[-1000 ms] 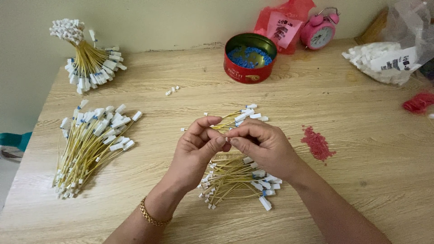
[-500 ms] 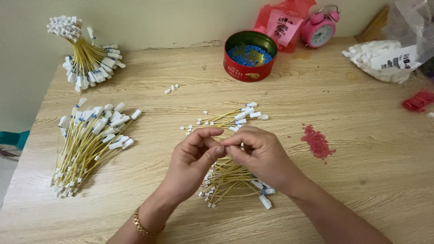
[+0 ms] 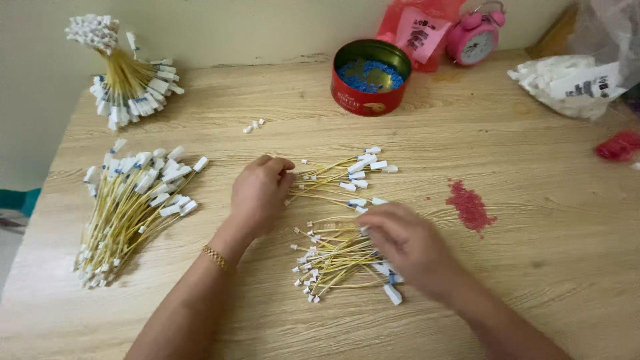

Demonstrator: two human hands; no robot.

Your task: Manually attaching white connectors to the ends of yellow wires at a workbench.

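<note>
My left hand (image 3: 260, 193) rests on the wooden table (image 3: 533, 280) with its fingers curled on the near ends of a small fan of yellow wires with white connectors (image 3: 343, 175). My right hand (image 3: 408, 245), blurred by motion, lies palm down over a second loose pile of the same wires (image 3: 330, 259), fingertips on the pile's upper edge. I see nothing lifted in it. A gold bracelet (image 3: 215, 257) sits on my left wrist.
A big heap of yellow wires (image 3: 133, 200) lies at the left. A tied bundle (image 3: 127, 80) stands at the back left. At the back are a red tin of blue bits (image 3: 370, 77), a pink alarm clock (image 3: 475, 40) and a white bag (image 3: 567, 83). Red granules (image 3: 470, 207) lie right of centre.
My hands, held together over the middle, have parted. The left went down to the upper fan of wires and the right swept down right onto the lower pile.
</note>
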